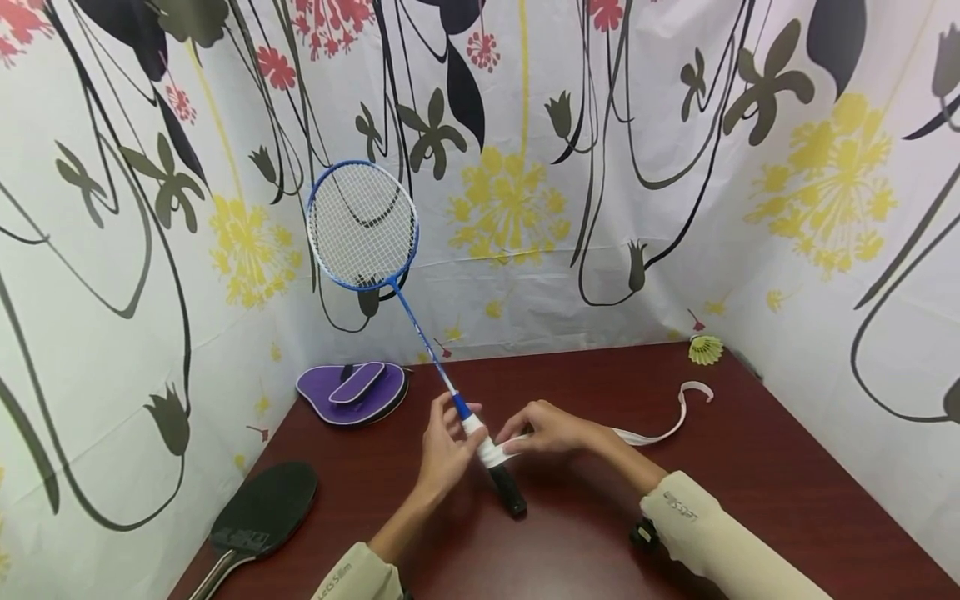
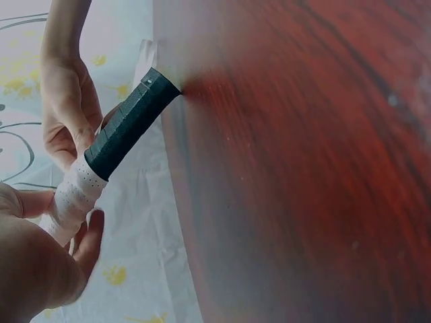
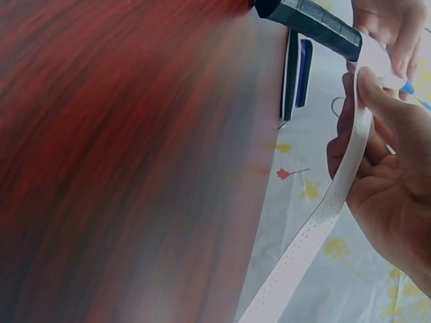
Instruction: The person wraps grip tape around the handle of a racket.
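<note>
A blue and white badminton racket point(image 1: 420, 332) is held tilted over the table, its head up and to the left. White perforated grip tape point(image 2: 75, 195) wraps the upper part of its handle, while the lower part point(image 2: 131, 124) shows black. My left hand point(image 1: 444, 450) grips the handle at the wrapped part, fingers behind and thumb in front. Close on its right, my right hand point(image 1: 551, 427) pinches the tape's loose strip point(image 3: 357, 145) between thumb and fingers near the handle. From there the strip trails right, behind the right forearm, its end curling above the tabletop.
The dark red table point(image 1: 757, 475) bears a black table tennis paddle point(image 1: 266, 510) at the left front. A purple paddle case point(image 1: 352, 393) lies at the back left, and a yellow shuttlecock point(image 1: 705, 350) sits in the back right corner. Flowered white curtains point(image 1: 517, 308) surround the table.
</note>
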### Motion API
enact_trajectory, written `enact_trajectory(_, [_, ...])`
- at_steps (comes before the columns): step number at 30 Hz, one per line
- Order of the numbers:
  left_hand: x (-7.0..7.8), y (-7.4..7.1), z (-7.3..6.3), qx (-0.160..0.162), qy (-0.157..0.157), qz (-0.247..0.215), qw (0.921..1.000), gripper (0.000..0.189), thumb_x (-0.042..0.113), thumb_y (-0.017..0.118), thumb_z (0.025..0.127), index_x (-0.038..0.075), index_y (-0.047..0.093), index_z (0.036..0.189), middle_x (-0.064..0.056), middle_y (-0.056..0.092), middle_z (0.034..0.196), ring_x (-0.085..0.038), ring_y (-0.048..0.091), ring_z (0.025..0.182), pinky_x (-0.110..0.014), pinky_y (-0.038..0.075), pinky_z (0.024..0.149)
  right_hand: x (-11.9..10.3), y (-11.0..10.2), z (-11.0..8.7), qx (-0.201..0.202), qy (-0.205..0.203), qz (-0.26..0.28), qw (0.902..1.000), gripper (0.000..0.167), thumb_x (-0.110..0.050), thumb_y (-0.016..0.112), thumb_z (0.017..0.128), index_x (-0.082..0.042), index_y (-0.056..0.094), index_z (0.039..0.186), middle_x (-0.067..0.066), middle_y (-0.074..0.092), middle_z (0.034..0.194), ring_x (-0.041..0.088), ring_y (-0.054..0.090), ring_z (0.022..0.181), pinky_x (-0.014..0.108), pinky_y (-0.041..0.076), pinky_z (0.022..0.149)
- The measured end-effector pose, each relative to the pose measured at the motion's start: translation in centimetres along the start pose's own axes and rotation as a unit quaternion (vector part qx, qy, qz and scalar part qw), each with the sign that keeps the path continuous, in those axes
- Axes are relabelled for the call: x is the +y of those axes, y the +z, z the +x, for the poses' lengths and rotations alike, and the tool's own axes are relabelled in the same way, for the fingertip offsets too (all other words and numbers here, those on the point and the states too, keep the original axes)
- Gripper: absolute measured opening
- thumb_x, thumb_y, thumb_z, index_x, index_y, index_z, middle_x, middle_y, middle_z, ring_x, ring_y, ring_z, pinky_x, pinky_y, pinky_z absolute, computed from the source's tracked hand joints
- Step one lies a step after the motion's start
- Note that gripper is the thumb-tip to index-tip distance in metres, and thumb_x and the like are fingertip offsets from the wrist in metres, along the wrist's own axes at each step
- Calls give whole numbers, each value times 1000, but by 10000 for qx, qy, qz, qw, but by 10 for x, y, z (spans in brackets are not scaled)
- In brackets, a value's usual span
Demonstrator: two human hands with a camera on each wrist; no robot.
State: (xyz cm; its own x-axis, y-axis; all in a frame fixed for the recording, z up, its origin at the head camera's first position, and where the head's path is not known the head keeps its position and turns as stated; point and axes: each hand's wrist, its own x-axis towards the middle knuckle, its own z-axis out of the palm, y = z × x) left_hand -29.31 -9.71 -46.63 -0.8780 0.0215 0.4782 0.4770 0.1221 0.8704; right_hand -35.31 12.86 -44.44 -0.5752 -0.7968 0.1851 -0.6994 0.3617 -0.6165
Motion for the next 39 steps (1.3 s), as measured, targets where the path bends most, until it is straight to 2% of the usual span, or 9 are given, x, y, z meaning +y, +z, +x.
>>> enact_trajectory(4, [0, -3, 0, -126, -41, 54, 9999, 66, -6, 77, 88, 10, 43, 142, -14, 71, 127, -36, 70, 106, -45, 61, 85, 0, 2, 3, -24, -22, 25, 10000, 20, -26, 75, 98, -16, 81, 113, -13, 77, 95, 3, 70, 82, 24, 58, 76])
enact_trajectory(8, [-1, -6, -1, -287, -92, -18, 9995, 69, -6, 74, 91, 10, 40, 149, -16, 68, 132, -37, 66, 115, -48, 58, 94, -1, 3, 5, -115, 27, -9, 9999, 21, -27, 75, 98, -16, 80, 116, -14, 76, 93, 3, 69, 82, 24, 58, 76])
enact_trajectory(14, [1, -9, -3, -301, -247, 74, 9992, 77, -3, 74, 92, 7, 36, 158, -17, 66, 133, -35, 64, 122, -53, 53, 102, -4, 4, 6, -169, 44, -142, 9997, 21, -28, 75, 98, -16, 79, 115, -16, 74, 90, 0, 67, 80, 22, 57, 76])
enact_trajectory(20, [1, -12, -2, -536, -265, -172, 9981, 82, -10, 69, 91, 1, 29, 161, -23, 66, 131, -43, 60, 126, -48, 54, 102, -2, 5, 9, -235, -155, -137, 9995, 20, -27, 75, 98, -15, 80, 113, -14, 74, 87, -1, 66, 77, 22, 56, 73])
enact_trajectory(26, [0, -16, -2, -587, -391, -439, 9965, 78, -12, 66, 92, 0, 28, 160, -25, 64, 135, -45, 55, 132, -50, 47, 109, -3, 7, 12, -323, -102, -66, 9994, 21, -28, 76, 97, -13, 80, 112, -14, 74, 85, 2, 66, 75, 22, 55, 71])
enact_trajectory(30, [-1, -17, -4, -585, -507, -549, 9955, 72, -12, 64, 93, 5, 33, 156, -22, 64, 137, -39, 62, 119, -36, 53, 99, -6, 7, 13, -463, 86, -85, 9989, 24, -33, 75, 98, -15, 80, 113, -16, 72, 83, 2, 63, 73, 20, 53, 68])
enact_trajectory(33, [-2, -16, -5, -637, -481, -692, 9944, 68, -12, 63, 94, 6, 34, 153, -22, 62, 139, -35, 63, 110, -28, 55, 89, -8, 7, 13, -530, 122, -109, 9985, 25, -35, 74, 98, -17, 79, 114, -16, 71, 82, 1, 61, 70, 19, 51, 66])
enact_trajectory(39, [-3, -16, -4, -775, -466, -877, 9920, 70, -14, 59, 94, 7, 32, 154, -24, 58, 144, -33, 60, 117, -26, 54, 91, -10, 9, 12, -424, 71, -175, 9989, 18, -36, 75, 97, -20, 77, 106, -16, 67, 77, -1, 57, 68, 19, 49, 64])
